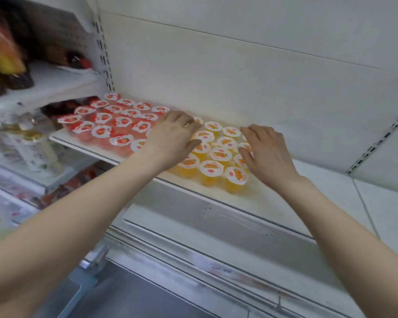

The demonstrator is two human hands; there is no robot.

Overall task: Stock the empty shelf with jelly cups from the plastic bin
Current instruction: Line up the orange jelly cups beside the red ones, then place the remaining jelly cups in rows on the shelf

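The left hand [172, 136] lies palm down over the orange jelly cups [218, 154]. Its fingers [191, 125] are nearly straight and a little apart, resting on the lids at the cluster's left and rear edge, and its thumb [194, 143] is laid along a lid nearer the front. The right hand [267, 152] sits at the cluster's right edge with its fingers [248, 131] bent and slightly spread, the tips pointing left toward the left hand. Its thumb [244, 154] touches a lid just in front of them. One cup's lid shows between that thumb and those fingers, but it cannot be told whether they pinch it or only touch it. The orange cups stand upright in close rows between the two sets of fingertips and forward of them, on the white shelf [251, 203], reaching almost to its front edge. Beyond the left fingers, further left on the same shelf, stands a packed block of red jelly cups [122, 121]. Behind all the fingertips rises the white back panel [239, 76]. Well to the left of the left hand, blurred bottles [7, 58] stand on a higher shelf.
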